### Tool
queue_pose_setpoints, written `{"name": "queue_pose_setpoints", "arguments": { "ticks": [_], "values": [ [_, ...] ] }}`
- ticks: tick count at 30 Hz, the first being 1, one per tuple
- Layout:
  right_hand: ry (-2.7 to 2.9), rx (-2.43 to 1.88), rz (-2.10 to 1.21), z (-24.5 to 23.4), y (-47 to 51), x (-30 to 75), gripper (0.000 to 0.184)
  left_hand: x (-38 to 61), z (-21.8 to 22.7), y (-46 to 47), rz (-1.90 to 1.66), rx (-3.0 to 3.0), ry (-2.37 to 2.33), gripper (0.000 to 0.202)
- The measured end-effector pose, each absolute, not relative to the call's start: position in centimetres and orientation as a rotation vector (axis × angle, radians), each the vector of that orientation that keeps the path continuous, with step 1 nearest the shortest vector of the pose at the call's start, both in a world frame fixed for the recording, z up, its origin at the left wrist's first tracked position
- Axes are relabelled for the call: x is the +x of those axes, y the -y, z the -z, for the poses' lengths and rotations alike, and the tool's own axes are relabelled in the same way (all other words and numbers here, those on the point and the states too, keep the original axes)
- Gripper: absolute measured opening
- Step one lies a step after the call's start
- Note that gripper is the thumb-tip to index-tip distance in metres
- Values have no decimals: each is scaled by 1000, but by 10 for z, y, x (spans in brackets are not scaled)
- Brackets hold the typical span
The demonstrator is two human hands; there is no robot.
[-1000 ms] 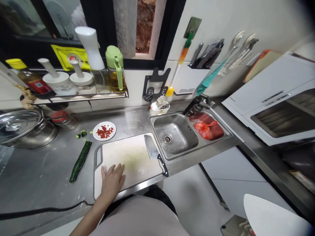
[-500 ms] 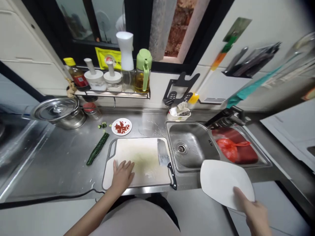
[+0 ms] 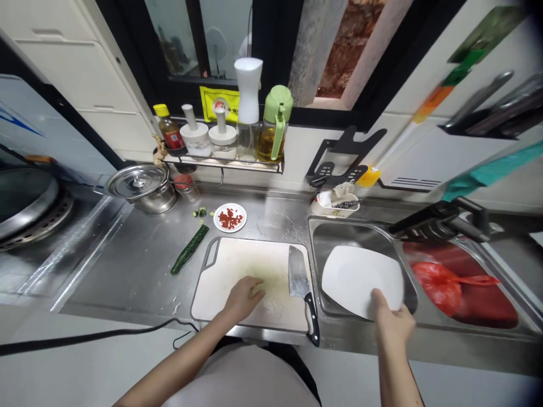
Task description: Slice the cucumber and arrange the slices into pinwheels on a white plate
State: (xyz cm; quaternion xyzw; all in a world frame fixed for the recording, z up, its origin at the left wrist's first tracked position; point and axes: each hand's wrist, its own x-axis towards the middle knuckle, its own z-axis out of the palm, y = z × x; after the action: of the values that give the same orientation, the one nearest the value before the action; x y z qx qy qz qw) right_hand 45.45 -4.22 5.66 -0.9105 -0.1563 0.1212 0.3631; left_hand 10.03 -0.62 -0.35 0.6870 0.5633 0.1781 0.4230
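Observation:
A white, rounded-square plate (image 3: 360, 277) is in my right hand (image 3: 392, 322), gripped at its near right edge with the thumb on top. The plate hangs over the left sink basin, hiding much of it. My left hand (image 3: 245, 297) is over the white cutting board (image 3: 231, 260), fingers loosely bent and apart, holding nothing; whether it touches the board I cannot tell. Greenish wet marks stain the board's middle. On its right side lies a cleaver (image 3: 300, 277) with a black handle towards me. Left of the board rests a cucumber (image 3: 189, 250).
Behind the board sits a small plate (image 3: 218, 221) of chopped red pieces, beside cucumber scraps (image 3: 202, 211). A lidded steel pot (image 3: 156, 199) stands back left. The black faucet (image 3: 441, 221) reaches over the sinks; a red bag (image 3: 439, 285) lies in the right basin (image 3: 496, 308).
My right hand has brought the plate left, from beyond the counter's front edge to above the left basin. My left hand has shifted right across the board, its fingers more bent. The view has turned left.

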Motion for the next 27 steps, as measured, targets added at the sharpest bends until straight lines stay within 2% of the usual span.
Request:
{"name": "queue_pose_setpoints", "arguments": {
  "ticks": [4, 12, 16, 22, 27],
  "values": [
    [250, -2034, -517, -46, 14, 423, 52, 128, 6, -19, -633, 1333, -1324, 36],
    [273, -1750, -883, -24, -42, 362, 44, 151, -4, -68, -832, 803, -1142, 57],
    [296, -1681, -994, -8, -64, 347, 40, 145, 9, -82, -954, 748, -1114, 56],
    [631, -1792, -850, 14, -102, 343, 43, 138, 32, -107, -1037, 757, -1228, 44],
    [1165, -2065, -765, 22, -137, 355, 33, 126, 41, -139, -969, 798, -1354, 40]
  ]
}}
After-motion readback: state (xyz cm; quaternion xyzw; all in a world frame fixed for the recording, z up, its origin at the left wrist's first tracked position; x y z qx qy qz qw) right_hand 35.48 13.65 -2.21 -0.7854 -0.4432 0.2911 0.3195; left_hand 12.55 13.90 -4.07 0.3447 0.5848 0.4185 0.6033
